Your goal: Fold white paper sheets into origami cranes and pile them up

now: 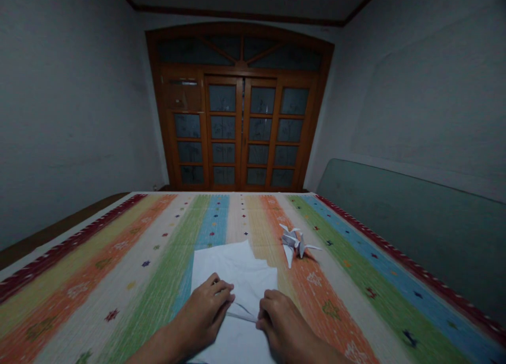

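Observation:
My left hand [207,311] and my right hand [282,324] rest low in the middle of the view on a stack of white paper sheets [237,271]. Between them runs a thin folded strip of paper [243,316]; the fingers of both hands are curled and pinch its two ends. A finished white paper crane [294,242] stands on the cloth just beyond and to the right of the sheets, apart from both hands.
The sheets lie on a surface covered by a striped, multicoloured cloth [118,269]. A wooden double door with glass panes [241,137] is straight ahead. Grey walls are on both sides, with a greenish panel [415,221] along the right.

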Tool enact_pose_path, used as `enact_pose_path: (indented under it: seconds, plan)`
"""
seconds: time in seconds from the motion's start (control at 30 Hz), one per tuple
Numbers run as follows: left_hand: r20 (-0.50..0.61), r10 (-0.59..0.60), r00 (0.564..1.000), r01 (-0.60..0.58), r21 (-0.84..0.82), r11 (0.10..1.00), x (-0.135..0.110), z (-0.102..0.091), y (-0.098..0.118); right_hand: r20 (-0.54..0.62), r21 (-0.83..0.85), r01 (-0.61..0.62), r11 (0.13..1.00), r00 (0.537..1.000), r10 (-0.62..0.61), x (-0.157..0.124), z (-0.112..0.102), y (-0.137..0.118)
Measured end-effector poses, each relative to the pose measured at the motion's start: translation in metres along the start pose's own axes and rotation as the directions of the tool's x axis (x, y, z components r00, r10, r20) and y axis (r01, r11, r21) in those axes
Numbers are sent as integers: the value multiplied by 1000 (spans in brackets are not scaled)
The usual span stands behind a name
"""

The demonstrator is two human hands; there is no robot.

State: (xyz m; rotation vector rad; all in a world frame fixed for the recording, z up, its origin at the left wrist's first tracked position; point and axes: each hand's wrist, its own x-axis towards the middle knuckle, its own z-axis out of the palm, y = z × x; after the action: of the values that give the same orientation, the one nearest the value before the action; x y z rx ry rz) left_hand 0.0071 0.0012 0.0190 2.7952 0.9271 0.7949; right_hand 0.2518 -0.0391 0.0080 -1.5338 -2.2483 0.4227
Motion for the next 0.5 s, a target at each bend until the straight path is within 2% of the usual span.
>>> enact_pose_path:
  seconds: [0.23, 0.33, 0.5]
  plan:
    - [7, -4, 1000, 4, 17, 1000, -2, 3, -3, 74, 66, -191, 979, 980, 186, 13, -14, 2]
    - [10, 14, 1000, -14, 38, 999, -2, 4, -2, 125, 106, -201, 974, 974, 187, 21, -13, 7]
    - [17, 31, 999, -32, 43, 999, -2, 3, 0, 77, 171, -173, 970, 984, 161, 23, -3, 6]
